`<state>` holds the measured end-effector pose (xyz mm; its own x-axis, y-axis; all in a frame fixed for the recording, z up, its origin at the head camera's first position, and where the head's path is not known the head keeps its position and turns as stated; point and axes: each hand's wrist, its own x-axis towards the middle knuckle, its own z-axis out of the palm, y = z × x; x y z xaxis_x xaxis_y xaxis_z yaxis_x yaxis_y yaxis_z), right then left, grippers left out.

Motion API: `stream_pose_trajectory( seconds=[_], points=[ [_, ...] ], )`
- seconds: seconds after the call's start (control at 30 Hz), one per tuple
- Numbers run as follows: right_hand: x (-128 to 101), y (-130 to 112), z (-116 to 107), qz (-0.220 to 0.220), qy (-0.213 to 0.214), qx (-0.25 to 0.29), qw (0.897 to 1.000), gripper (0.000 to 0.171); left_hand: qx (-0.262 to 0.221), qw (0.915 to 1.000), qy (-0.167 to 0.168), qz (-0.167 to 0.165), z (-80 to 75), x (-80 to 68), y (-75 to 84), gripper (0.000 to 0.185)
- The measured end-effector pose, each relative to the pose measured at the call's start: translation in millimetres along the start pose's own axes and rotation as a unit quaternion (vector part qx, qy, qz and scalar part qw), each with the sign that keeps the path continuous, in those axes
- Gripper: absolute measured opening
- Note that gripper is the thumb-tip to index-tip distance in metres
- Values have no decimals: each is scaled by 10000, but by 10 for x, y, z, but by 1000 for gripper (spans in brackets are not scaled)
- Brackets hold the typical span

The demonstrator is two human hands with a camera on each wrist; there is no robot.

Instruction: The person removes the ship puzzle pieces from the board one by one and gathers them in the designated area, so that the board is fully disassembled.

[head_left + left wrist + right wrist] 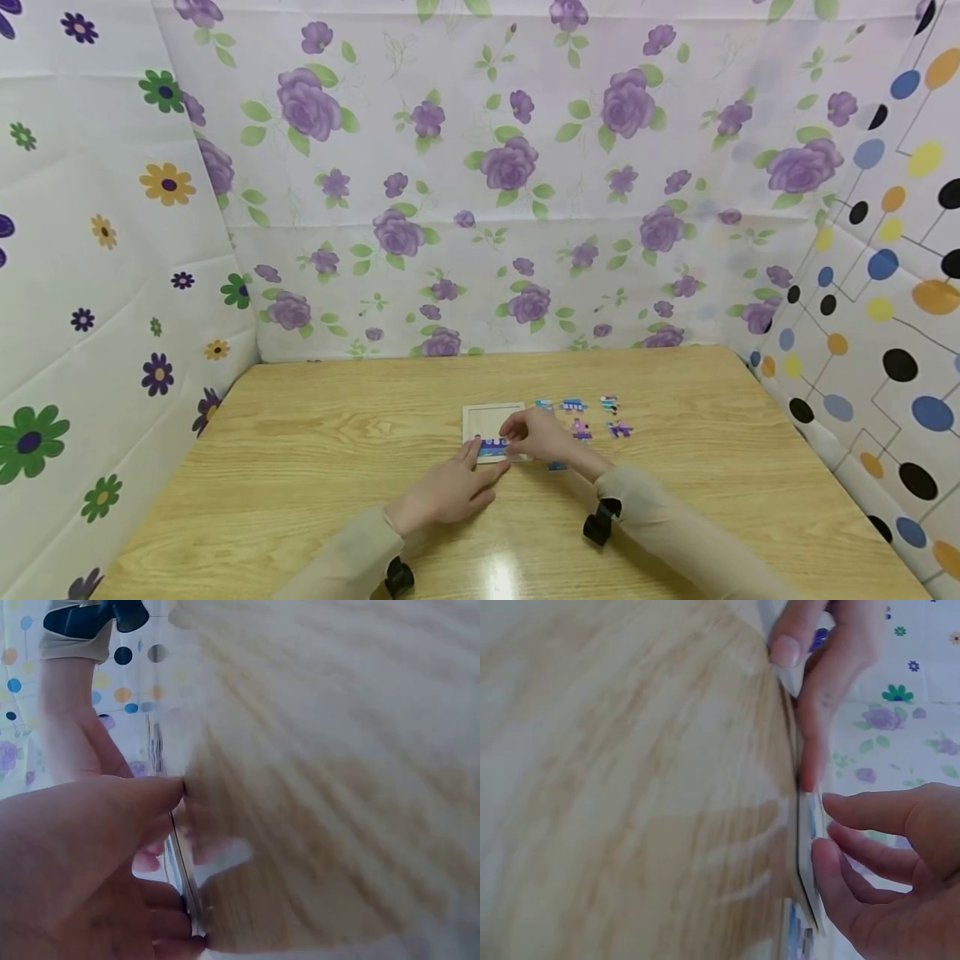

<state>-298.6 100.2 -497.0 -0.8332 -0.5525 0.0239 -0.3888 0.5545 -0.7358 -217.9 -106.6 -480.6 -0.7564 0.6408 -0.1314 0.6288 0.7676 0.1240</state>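
A small white puzzle tray lies flat on the wooden table, with a row of blue pieces along its near side. My left hand holds the tray's near left edge; in the left wrist view its thumb and fingers span the tray edge. My right hand lies over the tray's near right corner. Its fingertips touch the tray from above. Whether a piece sits under them is hidden.
Several loose puzzle pieces lie right of the tray: a blue one, a striped one, purple ones and one near my right wrist. Flowered sheets wall in the table on three sides.
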Motion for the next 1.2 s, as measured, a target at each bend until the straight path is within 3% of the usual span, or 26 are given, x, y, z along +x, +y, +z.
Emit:
stream_pose_trajectory(
  seconds=[0.27,0.57,0.83,1.2],
  points=[
    [57,-8,35,96,-2,-499,9987,23,-323,9989,-173,298,-2,17,-144,50],
    [63,-45,31,-259,-116,-611,9977,24,-432,9980,-437,111,-35,-13,-116,52],
    [56,-16,39,-49,99,182,9998,7,-389,9985,-372,109,-26,-3,-110,52],
    [-21,13,-69,609,323,1348,9885,9,-356,9990,-135,236,-49,0,-139,51]
  ],
)
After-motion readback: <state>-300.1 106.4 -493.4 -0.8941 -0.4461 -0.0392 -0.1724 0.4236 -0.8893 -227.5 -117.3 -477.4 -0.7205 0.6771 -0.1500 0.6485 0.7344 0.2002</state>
